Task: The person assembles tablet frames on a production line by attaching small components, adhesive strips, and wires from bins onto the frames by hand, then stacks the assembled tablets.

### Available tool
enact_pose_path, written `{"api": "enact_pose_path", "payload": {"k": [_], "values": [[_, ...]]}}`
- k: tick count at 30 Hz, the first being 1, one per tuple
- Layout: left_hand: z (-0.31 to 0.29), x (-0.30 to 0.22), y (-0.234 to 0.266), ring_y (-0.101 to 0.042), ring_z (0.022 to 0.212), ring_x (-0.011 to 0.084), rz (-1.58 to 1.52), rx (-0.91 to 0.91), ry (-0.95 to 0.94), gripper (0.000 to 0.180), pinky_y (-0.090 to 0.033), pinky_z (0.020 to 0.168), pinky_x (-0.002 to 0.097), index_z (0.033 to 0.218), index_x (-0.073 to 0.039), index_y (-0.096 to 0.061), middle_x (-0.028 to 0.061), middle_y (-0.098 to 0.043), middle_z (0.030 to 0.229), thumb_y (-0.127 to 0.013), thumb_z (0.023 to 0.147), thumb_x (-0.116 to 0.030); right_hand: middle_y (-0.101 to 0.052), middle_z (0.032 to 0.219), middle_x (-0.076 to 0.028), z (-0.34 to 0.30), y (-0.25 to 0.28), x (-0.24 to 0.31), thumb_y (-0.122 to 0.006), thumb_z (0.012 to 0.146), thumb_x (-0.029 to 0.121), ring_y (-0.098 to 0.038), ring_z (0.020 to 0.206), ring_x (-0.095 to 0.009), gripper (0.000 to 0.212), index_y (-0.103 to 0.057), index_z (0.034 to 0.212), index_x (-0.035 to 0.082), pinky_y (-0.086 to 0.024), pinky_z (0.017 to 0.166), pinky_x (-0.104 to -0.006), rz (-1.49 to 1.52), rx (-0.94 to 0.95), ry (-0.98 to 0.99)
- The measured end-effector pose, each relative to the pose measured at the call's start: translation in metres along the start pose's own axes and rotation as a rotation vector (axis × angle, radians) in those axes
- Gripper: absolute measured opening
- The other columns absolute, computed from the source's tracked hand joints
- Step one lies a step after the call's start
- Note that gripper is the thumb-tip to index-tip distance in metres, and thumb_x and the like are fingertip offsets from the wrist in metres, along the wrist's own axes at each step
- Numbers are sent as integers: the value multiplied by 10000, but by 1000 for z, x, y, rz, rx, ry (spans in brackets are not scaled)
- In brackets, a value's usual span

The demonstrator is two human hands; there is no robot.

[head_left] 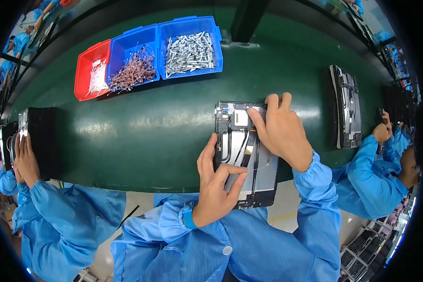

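Observation:
An opened tablet-like device [264,174] lies in front of me, its circuit board at the far end and black cables running down its silver inside. My left hand [218,183] pinches a thin pale wire [261,167] between thumb and index finger above the device's lower half. The other left fingers reach along the device's left edge. My right hand [286,131] grips the device's far right corner, with its thumb pressed near a white square part [241,118] and its fingers over the edge.
Beyond the device stand a red bin [82,75] of white pieces, a blue bin [132,35] of reddish wired parts and a blue bin [218,42] of silvery strips. Another opened device [348,108] lies right. Co-workers' hands [27,160] work on either side of the green table [127,155].

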State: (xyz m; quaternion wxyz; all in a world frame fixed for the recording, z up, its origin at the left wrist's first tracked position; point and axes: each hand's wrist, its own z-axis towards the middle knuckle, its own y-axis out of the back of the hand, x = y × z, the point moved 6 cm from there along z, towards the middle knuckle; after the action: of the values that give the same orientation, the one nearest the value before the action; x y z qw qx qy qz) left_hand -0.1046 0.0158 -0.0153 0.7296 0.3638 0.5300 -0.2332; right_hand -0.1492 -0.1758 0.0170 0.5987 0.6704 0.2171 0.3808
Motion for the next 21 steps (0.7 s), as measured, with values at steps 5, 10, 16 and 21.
{"api": "enact_pose_path", "payload": {"k": [5,10,16,21], "values": [[19,-1,17,-450,1270,352,0,5,47,99,-392,1048,425,925,-78,-735,198,-443,1444,-768,833,-68,-528,1033,-258,-5,1,-5,-605,959,409,-663,622,-430,440,-532,1040,-17,-561,538,-477,-30,-30,6],[45,8,43,-584,999,188,-196,17,47,77,-467,906,297,943,23,-689,108,-602,1070,-693,872,50,-626,1127,-162,-30,52,18,-775,847,287,-667,635,-317,429,-614,1150,31,-539,561,-403,349,-283,169],[51,-2,50,-622,859,213,-57,-5,-88,129,-504,749,312,944,-25,-725,88,-642,943,-743,823,14,-662,872,-95,-42,7,48,-782,829,111,-629,620,-174,316,-667,1109,20,-494,532,-296,793,61,398],[51,-10,53,-606,854,240,187,3,-197,165,-492,718,334,934,-40,-723,87,-626,923,-758,785,21,-650,825,-91,-45,6,49,-754,824,22,-606,596,-155,148,-705,962,7,-486,522,-286,892,10,322]]}}
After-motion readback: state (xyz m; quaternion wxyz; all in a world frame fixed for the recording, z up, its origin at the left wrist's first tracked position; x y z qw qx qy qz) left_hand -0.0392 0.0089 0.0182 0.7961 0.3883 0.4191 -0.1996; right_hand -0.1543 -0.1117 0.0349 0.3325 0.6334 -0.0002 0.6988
